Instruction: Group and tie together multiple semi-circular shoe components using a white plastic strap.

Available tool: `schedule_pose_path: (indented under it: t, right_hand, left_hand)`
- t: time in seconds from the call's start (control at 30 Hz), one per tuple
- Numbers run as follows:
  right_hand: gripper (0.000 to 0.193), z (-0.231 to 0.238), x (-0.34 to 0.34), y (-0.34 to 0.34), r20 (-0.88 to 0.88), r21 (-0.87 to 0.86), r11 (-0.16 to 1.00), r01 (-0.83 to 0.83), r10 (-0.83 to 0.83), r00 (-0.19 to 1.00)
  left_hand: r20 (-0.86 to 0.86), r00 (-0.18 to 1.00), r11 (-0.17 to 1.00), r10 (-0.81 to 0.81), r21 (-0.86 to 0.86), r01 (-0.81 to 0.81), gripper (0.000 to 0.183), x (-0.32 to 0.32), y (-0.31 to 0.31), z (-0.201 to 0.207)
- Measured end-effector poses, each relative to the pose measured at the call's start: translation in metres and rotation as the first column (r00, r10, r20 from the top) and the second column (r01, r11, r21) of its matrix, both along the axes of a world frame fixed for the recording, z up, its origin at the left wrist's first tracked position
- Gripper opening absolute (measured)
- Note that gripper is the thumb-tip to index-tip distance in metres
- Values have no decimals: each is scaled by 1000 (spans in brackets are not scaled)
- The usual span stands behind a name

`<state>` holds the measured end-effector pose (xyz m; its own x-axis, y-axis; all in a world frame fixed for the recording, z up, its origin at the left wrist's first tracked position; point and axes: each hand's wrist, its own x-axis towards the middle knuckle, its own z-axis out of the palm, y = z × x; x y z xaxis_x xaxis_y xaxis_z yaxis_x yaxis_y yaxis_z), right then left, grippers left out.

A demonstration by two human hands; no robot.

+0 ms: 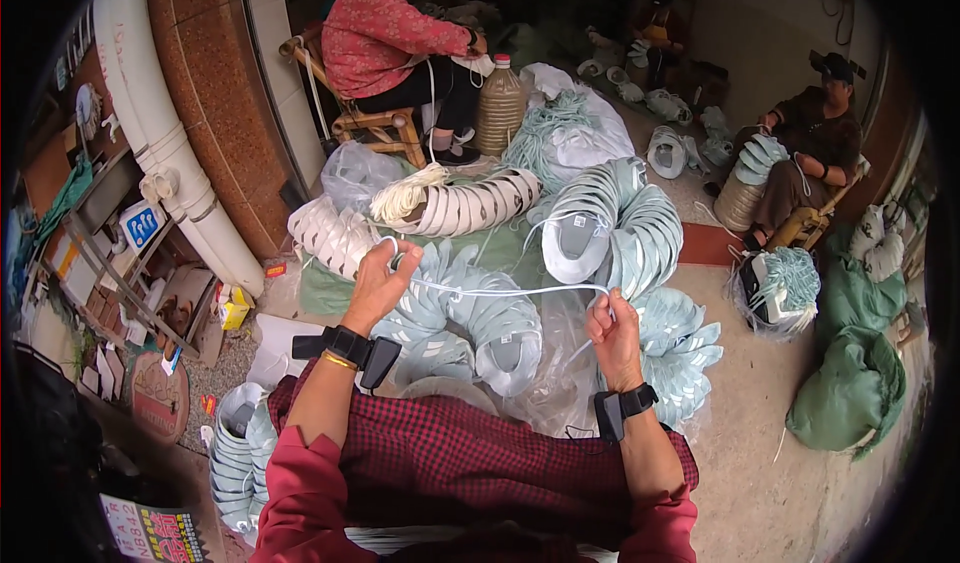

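A pale shoelace (500, 292) runs nearly straight between my two hands, above several nested rows of shoe uppers. My left hand (382, 281) is closed on one end part of it. The fingers of my right hand (613, 333) are curled round the lace farther right, and a short length of it hangs below them. Under the lace lies a curved row of pale blue shoe uppers (455, 315). Another pale blue row (655, 233) rises just beyond my right hand, and a further bunch of uppers (675, 348) is beside that hand. A checked red cloth (480, 458) covers my lap.
Cream uppers (480, 203) carry a bundle of laces (410, 195). Behind them stand a lace-topped white sack (600, 128) and a brown-filled jug (501, 108). A seated person (395, 38) works there; another person (825, 123) sits right. Green sacks (850, 393) lie right, a shelf (130, 273) left.
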<state>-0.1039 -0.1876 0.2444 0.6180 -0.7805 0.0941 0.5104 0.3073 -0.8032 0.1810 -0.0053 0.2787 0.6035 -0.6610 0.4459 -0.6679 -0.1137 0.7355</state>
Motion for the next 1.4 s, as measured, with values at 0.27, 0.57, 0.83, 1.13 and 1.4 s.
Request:
schedule_pose_path:
  t: [0.27, 0.57, 0.83, 1.13, 1.4]
  right_hand:
    - [30, 4, 5, 16, -353, -318, 946, -65, -54, 934]
    - [30, -13, 10, 31, -498, -373, 898, -234, 19, 867]
    - [21, -4, 20, 59, -621, -644, 595, -480, -40, 783]
    - [24, 1, 16, 54, -576, -705, 601, -376, -176, 798]
    - [30, -13, 12, 48, -581, -582, 722, -373, -48, 812]
  left_hand:
    - [-711, 600, 929, -366, -239, 283, 29, 0, -10, -14]
    - [-879, 378, 929, -293, -167, 331, 29, -30, -16, -27]
    - [-766, 431, 740, -477, -85, 668, 38, -79, -25, -40]
    - [-812, 336, 647, -477, -66, 760, 41, -102, -28, -53]
    - [-850, 347, 771, -397, -104, 628, 40, -89, -26, -36]
